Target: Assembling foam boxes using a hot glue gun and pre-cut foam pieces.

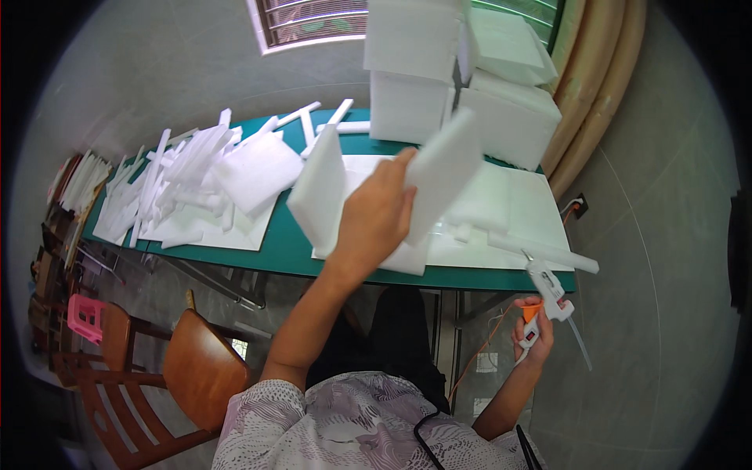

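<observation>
Head view: left hand (377,205) pinches a foam panel (448,174), tilted over the counter (276,229) near an upright sheet (321,192); blur obscures fingertip contact. Right hand (540,343) grips the glue gun (547,290); its nozzle (529,256), near a rod (548,253), could melt foam if swung carelessly.

Green table (286,235) loaded with white foam

Using the big white board (478,258) as landmark: messy heap of foam strips (188,172) off to its left, partly on another white sheet (247,237). Stacked foam blocks (411,106) right behind the board.
</observation>
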### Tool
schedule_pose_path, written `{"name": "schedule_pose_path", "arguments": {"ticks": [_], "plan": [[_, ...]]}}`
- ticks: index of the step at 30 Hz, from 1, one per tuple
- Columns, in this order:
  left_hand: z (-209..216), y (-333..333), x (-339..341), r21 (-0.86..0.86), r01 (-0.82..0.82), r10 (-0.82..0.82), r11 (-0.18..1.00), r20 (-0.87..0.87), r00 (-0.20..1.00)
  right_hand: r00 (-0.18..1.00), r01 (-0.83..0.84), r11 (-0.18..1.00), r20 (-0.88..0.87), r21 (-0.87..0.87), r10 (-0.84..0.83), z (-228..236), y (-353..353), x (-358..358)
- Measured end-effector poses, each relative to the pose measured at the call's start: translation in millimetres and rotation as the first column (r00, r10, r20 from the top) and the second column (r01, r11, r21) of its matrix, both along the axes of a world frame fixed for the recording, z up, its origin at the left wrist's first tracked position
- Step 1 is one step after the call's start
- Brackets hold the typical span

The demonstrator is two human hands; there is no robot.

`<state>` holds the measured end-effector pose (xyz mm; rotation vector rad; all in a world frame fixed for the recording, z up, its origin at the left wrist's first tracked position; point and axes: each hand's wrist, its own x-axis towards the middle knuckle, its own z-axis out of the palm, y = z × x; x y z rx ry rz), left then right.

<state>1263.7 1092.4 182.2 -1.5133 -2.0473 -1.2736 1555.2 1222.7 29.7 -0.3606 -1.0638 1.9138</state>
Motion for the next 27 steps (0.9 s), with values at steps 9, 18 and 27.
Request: {"name": "schedule_pose_path", "arguments": {"ticks": [9,18,27], "plan": [[-5.6,-99.7,13.7,-0.009,0.260,-0.255,0.966,-0.226,0.940,0.982,0.190,0.972,-0.054,0.140,-0.184,11.2,-0.3,-6.9],[-55.4,-136.2,5.5,0.063,0.304,-0.291,0.951,-0.164,0.943,0.992,-0.081,0.961,0.111,0.265,0.053,18.8,-35.5,-43.7],[-60.2,-134.3,-8.4,0.231,0.364,-0.305,0.902,-0.256,0.917,0.982,0.084,0.958,0.140,0.273,-0.126,14.0,-45.9,-67.4]]}}
